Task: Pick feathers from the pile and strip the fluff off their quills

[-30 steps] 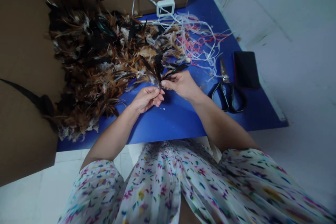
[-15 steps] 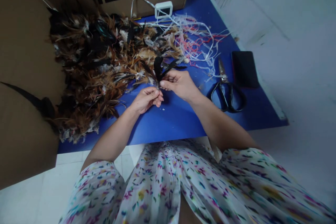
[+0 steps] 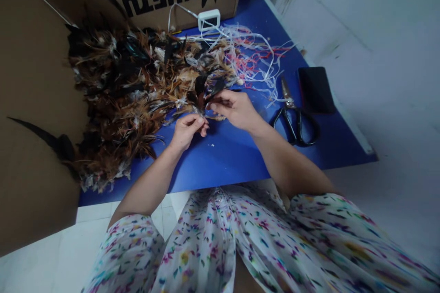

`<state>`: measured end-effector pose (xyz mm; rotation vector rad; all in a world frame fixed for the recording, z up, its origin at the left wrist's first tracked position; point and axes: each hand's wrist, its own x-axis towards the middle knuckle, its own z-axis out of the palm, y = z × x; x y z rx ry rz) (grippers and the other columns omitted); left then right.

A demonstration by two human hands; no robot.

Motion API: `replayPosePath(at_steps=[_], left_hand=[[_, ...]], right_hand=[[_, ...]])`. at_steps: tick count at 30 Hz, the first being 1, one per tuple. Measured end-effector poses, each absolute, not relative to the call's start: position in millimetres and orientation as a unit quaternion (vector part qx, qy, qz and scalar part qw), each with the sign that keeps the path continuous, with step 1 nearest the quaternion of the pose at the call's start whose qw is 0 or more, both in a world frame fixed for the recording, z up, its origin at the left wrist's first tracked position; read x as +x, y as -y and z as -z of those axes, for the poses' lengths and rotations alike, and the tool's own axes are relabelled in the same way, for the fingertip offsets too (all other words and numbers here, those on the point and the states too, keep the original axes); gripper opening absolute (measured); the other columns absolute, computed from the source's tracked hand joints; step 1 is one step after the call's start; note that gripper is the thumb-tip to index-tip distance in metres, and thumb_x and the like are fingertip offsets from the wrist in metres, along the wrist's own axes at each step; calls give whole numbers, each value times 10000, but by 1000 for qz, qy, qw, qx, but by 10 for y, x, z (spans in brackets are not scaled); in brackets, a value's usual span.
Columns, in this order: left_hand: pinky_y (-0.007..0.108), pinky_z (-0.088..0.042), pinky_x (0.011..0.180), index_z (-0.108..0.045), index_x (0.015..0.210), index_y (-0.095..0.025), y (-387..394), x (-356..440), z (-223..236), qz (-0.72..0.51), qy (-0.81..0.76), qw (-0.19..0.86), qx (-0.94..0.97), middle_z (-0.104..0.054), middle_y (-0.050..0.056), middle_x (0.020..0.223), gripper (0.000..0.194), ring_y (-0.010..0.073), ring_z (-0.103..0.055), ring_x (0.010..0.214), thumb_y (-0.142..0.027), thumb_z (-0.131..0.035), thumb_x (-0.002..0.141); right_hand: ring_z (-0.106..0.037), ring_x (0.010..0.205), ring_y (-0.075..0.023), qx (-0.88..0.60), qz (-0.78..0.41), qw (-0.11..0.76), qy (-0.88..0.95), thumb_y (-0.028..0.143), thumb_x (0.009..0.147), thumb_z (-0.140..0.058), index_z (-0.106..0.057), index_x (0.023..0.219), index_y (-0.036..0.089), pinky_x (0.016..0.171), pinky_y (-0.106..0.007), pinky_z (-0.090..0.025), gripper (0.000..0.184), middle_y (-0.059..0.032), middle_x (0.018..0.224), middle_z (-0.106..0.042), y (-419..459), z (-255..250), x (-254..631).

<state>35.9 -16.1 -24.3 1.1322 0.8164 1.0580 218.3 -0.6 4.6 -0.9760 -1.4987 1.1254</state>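
Between my hands, above the blue table (image 3: 227, 165), is a small bunch of dark feathers (image 3: 200, 86) fanned upward. My left hand (image 3: 188, 130) pinches its lower end between thumb and forefinger. Fingers closed, my right hand (image 3: 235, 109) grips feathers on the bunch's right side; the fingertips partly cover them. Just beyond lies a broad heap of brown and black feathers (image 3: 117, 96), spreading to the left and back.
Cardboard boxes (image 3: 37, 100) stand at the left and back. White and red strings (image 3: 254, 59) lie tangled at the back right, beside a small white device (image 3: 209, 20). Black-handled scissors (image 3: 296, 123) and a dark flat rectangular object (image 3: 316, 89) lie right, near the wall (image 3: 385, 78).
The feather bunch has shifted slightly left and its feathers sit a little differently. My left hand has moved slightly left; both hands keep their hold. The camera view has tilted a little.
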Motion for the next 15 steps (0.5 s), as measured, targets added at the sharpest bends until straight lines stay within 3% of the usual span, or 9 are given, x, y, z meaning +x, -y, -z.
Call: replayPosePath(at_steps=[3, 7, 11, 15], left_hand=[[197, -474, 454, -690, 681, -144, 149, 349, 256, -489, -376, 607, 502, -682, 11, 630, 418, 74, -577, 442, -537, -833, 677], [194, -451, 426, -662, 663, -148, 118, 340, 242, -535, -383, 577, 484, -666, 3, 625, 450, 66, -551, 431, -560, -844, 645], [183, -424, 402, -626, 661, -158, 78, 331, 198, -576, -388, 560, 451, -647, -19, 613, 478, 55, -521, 414, -573, -857, 612], [176, -416, 403, -609, 682, -154, 39, 308, 180, -603, -394, 546, 428, -632, -23, 616, 430, 47, -512, 414, -515, -844, 678]], right_hand=[[-621, 775, -174, -438, -429, 491, 619, 535, 782, -726, -701, 932, 201, 725, -314, -500, 367, -24, 853, -695, -42, -65, 2280], [-634, 838, -183, -512, -310, 468, 650, 297, 842, -658, -730, 978, 194, 798, -333, -491, 186, -37, 919, -718, -84, -91, 2433], [-637, 823, -182, -560, -237, 348, 714, 150, 819, -622, -750, 915, 190, 811, -337, -473, 165, -45, 925, -729, -52, -172, 2525], [-649, 805, -194, -563, -226, 215, 766, 110, 808, -630, -748, 871, 177, 760, -328, -465, 150, -60, 907, -731, -23, -229, 2563]])
